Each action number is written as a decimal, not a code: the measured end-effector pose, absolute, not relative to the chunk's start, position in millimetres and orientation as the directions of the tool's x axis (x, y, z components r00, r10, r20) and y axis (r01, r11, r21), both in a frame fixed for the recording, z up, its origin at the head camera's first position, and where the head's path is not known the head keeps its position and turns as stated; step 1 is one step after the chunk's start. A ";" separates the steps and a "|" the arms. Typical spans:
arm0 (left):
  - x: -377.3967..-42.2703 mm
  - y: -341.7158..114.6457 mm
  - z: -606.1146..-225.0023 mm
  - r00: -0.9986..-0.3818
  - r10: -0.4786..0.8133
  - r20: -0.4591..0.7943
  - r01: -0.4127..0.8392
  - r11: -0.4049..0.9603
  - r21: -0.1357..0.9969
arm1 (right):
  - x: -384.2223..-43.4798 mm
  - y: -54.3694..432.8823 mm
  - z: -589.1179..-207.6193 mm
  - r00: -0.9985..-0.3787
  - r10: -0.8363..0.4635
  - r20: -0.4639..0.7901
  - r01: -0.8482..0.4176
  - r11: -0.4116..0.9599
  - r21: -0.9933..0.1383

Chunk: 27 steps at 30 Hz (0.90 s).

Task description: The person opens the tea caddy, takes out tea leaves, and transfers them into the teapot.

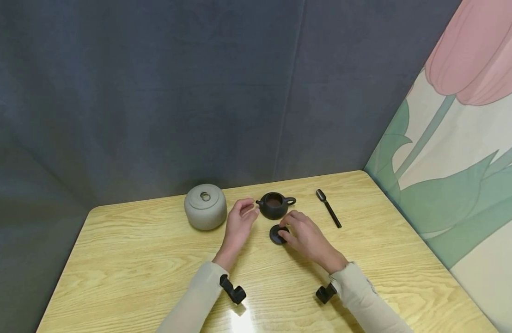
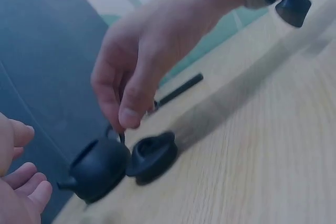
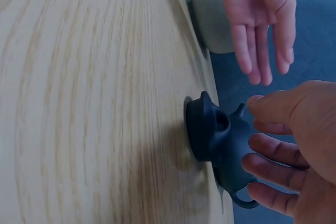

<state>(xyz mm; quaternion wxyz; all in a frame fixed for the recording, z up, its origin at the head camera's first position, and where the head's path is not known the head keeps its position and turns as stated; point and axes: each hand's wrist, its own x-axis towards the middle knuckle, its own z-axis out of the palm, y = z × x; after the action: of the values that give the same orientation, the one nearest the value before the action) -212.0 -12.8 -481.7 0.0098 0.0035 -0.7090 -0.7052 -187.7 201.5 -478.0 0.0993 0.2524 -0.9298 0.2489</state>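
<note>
A small black teapot [image 1: 273, 212] stands uncovered, its round mouth facing up and its spout toward the left. In front of it on the table lies a round black lid [image 1: 274, 237], with a raised, hollow piece on top in the right wrist view. My right hand [image 1: 309, 237] hovers close over the lid, thumb and fingers bent loosely and apart; the right wrist view shows a gap between them and the lid [image 3: 202, 129]. Beside the spout, my left hand [image 1: 238, 229] is held with relaxed fingers and nothing in them.
To the left of my left hand stands a grey lidded jar [image 1: 205, 213] with a ring on top. A black scoop [image 1: 330, 210] lies right of the teapot. Behind the wooden table [image 1: 135, 259] hangs a dark curtain [image 1: 177, 92]; a flower-patterned panel [image 1: 468, 185] borders the right side.
</note>
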 end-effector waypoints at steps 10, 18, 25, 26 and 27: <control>-176.3 -24.5 -465.8 -0.997 0.045 0.065 0.064 -0.024 0.998 | -177.0 197.1 -466.0 -0.867 -0.402 0.293 -0.496 0.738 -0.457; -148.2 -37.9 -461.5 -0.994 0.037 0.100 0.098 -0.051 0.994 | -168.5 189.0 -457.3 -0.843 -0.429 0.324 -0.536 0.717 -0.446; -130.1 -50.9 -466.8 -0.998 0.007 0.065 0.064 -0.084 0.994 | -165.8 186.9 -454.5 -0.824 -0.444 0.351 -0.564 0.695 -0.446; -129.0 -52.8 -467.5 -0.998 0.004 0.061 0.060 -0.083 0.995 | -165.6 186.5 -455.6 -0.824 -0.446 0.350 -0.565 0.695 -0.445; -128.1 -54.7 -468.1 -0.998 0.001 0.056 0.056 -0.080 0.995 | -165.4 185.8 -456.9 -0.823 -0.449 0.347 -0.566 0.696 -0.443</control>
<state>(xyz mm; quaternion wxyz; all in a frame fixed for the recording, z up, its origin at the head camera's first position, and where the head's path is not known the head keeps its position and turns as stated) -128.1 -54.7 -468.1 0.0185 -0.0209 -0.6779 -0.7346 -165.4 185.8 -456.9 0.1067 0.2773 -0.9146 0.2743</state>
